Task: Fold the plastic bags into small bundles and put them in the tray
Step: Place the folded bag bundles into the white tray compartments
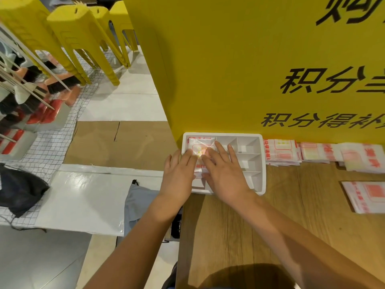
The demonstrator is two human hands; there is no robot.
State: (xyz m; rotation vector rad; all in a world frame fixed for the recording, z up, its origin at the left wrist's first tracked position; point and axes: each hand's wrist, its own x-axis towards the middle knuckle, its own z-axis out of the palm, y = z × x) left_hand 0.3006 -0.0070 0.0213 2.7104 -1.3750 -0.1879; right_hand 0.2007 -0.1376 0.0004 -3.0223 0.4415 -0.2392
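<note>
One folded bundle of white, red-printed plastic bag lies in the large left compartment of the white divided plastic tray, at the far left of the wooden table. The tray's smaller compartments on the right look unfilled. Several flat stacks of similar bags wait further right, so most of the work seems left. The left hand and right hand lie flat, fingers straight, pressing the bundle down and gripping nothing.
</note>
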